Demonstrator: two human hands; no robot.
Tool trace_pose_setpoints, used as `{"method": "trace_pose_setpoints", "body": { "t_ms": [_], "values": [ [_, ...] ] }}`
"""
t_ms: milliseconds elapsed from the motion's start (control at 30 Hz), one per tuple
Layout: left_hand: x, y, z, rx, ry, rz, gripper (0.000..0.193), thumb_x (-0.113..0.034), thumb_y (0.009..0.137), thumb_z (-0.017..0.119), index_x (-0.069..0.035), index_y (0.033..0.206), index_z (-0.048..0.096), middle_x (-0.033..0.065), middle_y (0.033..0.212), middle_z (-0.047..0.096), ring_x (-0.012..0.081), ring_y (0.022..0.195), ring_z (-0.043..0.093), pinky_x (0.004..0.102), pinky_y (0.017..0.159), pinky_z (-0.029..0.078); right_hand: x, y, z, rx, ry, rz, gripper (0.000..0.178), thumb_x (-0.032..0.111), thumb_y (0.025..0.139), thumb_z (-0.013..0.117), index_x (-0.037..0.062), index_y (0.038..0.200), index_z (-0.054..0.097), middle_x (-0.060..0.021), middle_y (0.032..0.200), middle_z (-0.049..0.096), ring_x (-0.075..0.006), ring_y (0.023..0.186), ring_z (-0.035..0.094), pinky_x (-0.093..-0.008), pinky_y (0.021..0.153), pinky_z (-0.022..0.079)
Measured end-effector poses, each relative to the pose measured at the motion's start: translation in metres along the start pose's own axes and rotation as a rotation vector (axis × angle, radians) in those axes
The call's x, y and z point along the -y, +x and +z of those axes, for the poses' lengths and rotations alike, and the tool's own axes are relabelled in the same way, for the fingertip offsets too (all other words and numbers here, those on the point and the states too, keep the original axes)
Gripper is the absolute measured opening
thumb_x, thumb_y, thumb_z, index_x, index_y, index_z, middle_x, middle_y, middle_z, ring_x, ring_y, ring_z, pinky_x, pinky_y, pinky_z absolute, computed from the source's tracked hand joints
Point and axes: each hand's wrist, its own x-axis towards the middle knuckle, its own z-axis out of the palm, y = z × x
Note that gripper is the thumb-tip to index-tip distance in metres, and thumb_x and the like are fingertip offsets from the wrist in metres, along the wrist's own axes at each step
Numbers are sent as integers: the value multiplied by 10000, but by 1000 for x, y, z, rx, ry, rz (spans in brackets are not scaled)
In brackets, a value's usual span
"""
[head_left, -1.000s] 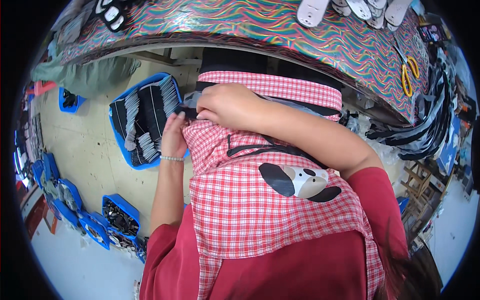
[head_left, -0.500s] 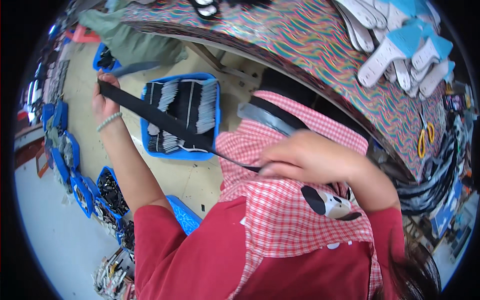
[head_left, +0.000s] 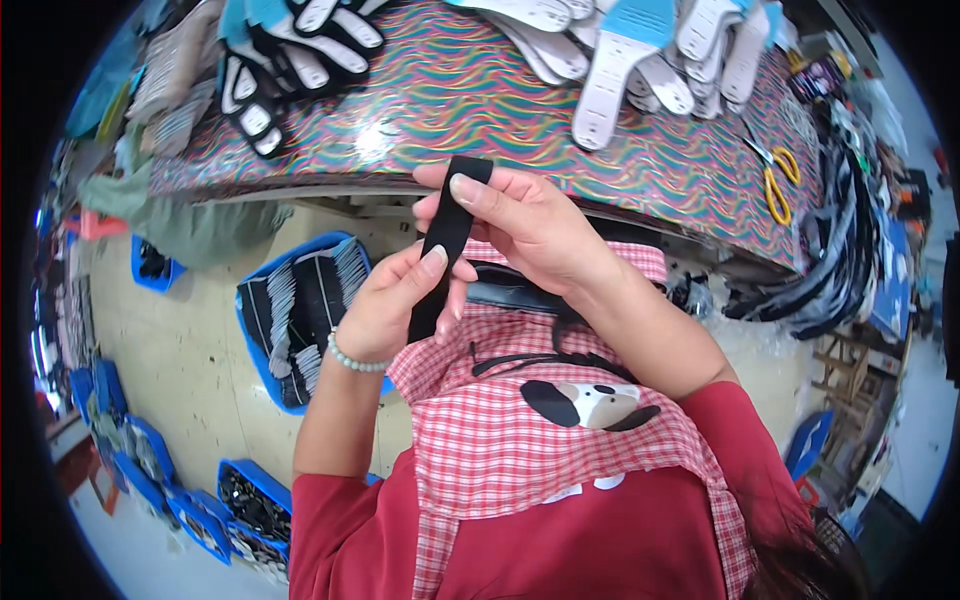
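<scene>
A black fabric strap point(head_left: 448, 230) runs between my two hands, in front of the table edge. My right hand point(head_left: 545, 225) pinches its upper end, thumb flat on the face of the strap and fingers behind. Lower down, my left hand point(head_left: 378, 308), with a beaded bracelet at its wrist, grips the same strap between thumb and fingers. The strap's lower part hangs down past the left hand against the red checked apron point(head_left: 560, 460) on my lap.
The table point(head_left: 430, 100) has a wavy multicoloured cover. White and turquoise sole-shaped pieces point(head_left: 600, 95) and yellow-handled scissors point(head_left: 775, 180) lie on it. A blue basket point(head_left: 262, 365) of black pieces stands left on the floor. Black strips point(head_left: 840, 230) hang at the right.
My hands were far apart with the strap stretched between them; now they are close together on it, raised before the table edge. The view has turned toward the table.
</scene>
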Motion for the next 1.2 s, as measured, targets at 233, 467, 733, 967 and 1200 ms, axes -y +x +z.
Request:
{"method": "trace_pose_setpoints", "body": {
  "t_ms": [233, 467, 733, 967, 1200],
  "values": [
    [16, 37, 32, -441, 542, 536, 184, -46, 923, 575, 64, 1063, 622, 84, 1056, 615, 105, 929, 586, 236, 794, 477, -1, -19, -16, -532, -1504, -738, 417, 51, 757, 672, 57, 1171, 624, -81, 799, 513, -230, 685, 563, -316, 569, 492],
    [17, 46, 33, -442, 251, 559, 181, -55, 945, 543, 46, 1072, 623, 76, 964, 665, 114, 814, 626, 240, 725, 515, -10, -24, -2, -394, -1490, -749, 587, 72, 750, 663, 39, 1312, 497, -84, 936, 546, -255, 838, 584, -328, 593, 509],
    [3, 43, 40, -409, 117, 452, 252, -85, 944, 550, 54, 1146, 610, 116, 1048, 663, 138, 874, 657, 238, 748, 530, 6, -17, -16, -417, -1504, -983, 132, 90, 737, 680, 62, 866, 666, -50, 811, 618, -216, 726, 622, -318, 589, 505],
    [-3, 40, 43, -467, 712, 563, 283, -48, 941, 534, 73, 1192, 582, 113, 1167, 606, 91, 935, 595, 203, 722, 501, 8, -15, -15, -468, -1423, -931, 77, 97, 760, 675, 50, 818, 658, -65, 760, 617, -242, 670, 621, -336, 580, 505],
    [-12, 41, 48, -471, 541, 524, 230, -54, 942, 553, 65, 1130, 611, 60, 1008, 647, 57, 854, 576, 191, 696, 482, 12, -18, -11, -404, -1221, -798, 71, 78, 800, 673, 31, 845, 645, -85, 758, 621, -227, 658, 639, -319, 573, 515]
  ]
}}
